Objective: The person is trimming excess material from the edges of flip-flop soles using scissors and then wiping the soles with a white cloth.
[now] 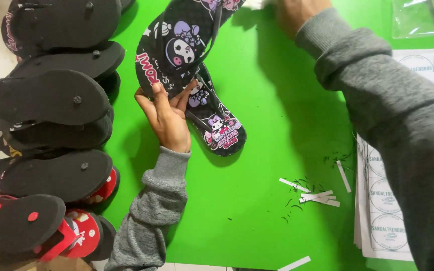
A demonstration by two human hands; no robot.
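My left hand (167, 118) grips the lower edge of a black flip-flop (179, 45) printed with purple and white cartoon figures, holding it tilted above the green table (267, 150). A second matching flip-flop (217, 123) lies flat on the table just under and to the right of that hand. My right hand (292, 12) reaches to the top edge of the view in a grey sleeve; its fingers are cut off by the frame, touching something white there.
A stack of black flip-flops (51, 100) lies soles-up along the left edge, with red ones (71, 231) at the bottom left. White paper strips (317, 195) and dark scraps lie at lower right. Sheets of round stickers (385, 200) sit at the right edge.
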